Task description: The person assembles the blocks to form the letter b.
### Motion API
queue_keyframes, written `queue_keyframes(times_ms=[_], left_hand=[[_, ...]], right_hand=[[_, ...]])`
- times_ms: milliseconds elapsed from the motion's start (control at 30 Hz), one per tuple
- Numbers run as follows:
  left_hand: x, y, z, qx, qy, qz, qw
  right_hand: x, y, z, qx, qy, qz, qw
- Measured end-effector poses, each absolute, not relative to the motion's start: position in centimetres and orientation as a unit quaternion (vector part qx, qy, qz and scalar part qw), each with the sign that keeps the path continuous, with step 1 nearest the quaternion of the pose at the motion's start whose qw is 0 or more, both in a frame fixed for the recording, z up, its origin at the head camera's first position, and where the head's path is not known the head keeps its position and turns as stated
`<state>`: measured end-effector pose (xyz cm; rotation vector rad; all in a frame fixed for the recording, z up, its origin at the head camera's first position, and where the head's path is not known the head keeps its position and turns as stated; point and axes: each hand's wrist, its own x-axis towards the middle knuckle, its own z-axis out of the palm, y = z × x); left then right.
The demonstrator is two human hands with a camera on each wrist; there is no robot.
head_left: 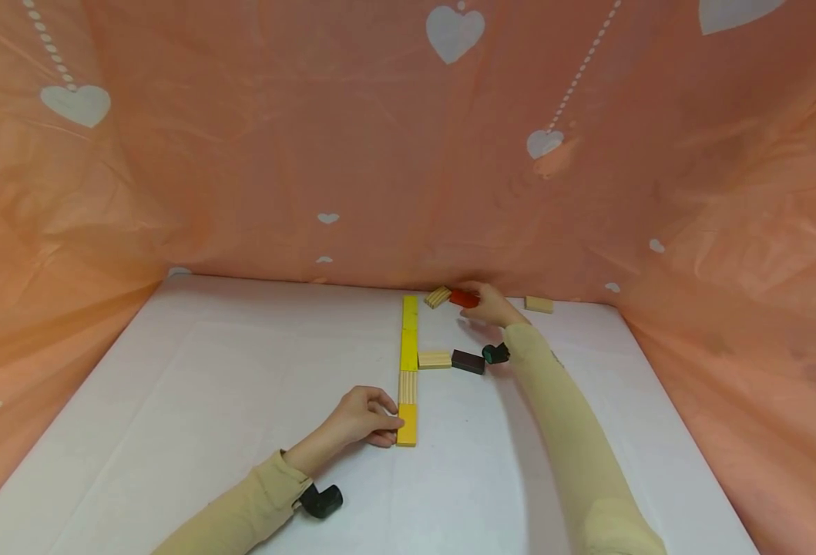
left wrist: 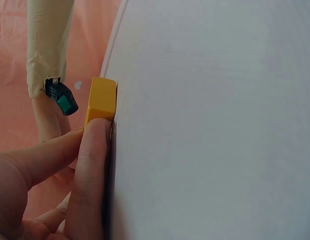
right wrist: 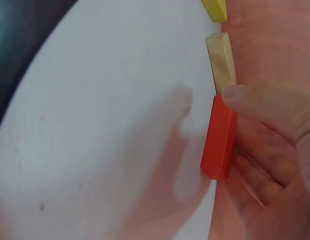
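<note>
A column of wooden blocks runs front to back in the head view. Its near end is an orange-yellow block (head_left: pixel 408 432), held by my left hand (head_left: pixel 360 417) with the thumb on top and fingers along the left side. Beyond it come a plain ridged block (head_left: pixel 408 387) and two yellow blocks (head_left: pixel 409 351). At the back, my right hand (head_left: pixel 494 307) grips a red block (head_left: pixel 463 298) between thumb and fingers. That block's left end meets a slanted plain block (head_left: pixel 438 297); in the right wrist view the thumb covers part of where they meet.
Off the column's right side lie a plain block (head_left: pixel 434 360) and a dark brown block (head_left: pixel 468 361), end to end. Another plain block (head_left: pixel 538 304) sits at the back right edge. An orange curtain (head_left: pixel 380 154) with hearts surrounds the white table (head_left: pixel 241 347).
</note>
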<state>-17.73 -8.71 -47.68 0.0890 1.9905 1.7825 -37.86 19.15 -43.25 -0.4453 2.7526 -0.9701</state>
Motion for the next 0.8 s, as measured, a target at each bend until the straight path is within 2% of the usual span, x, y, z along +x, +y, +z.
queue_keyframes(times_ms=[367, 600, 800], left_hand=[[-17.5, -8.6, -47.5, 0.037, 0.721, 0.652, 0.234], [-17.6, -8.6, -47.4, 0.036, 0.721, 0.65, 0.236], [-17.6, -8.8, -47.4, 0.042, 0.723, 0.647, 0.238]], right_hand=[[-37.9, 19.3, -43.7, -0.16, 0.924, -0.332, 0.106], [-37.1, 19.4, -43.9, -0.126, 0.927, -0.328, 0.13], [-36.1, 19.8, -43.5, -0.165, 0.942, -0.274, 0.098]])
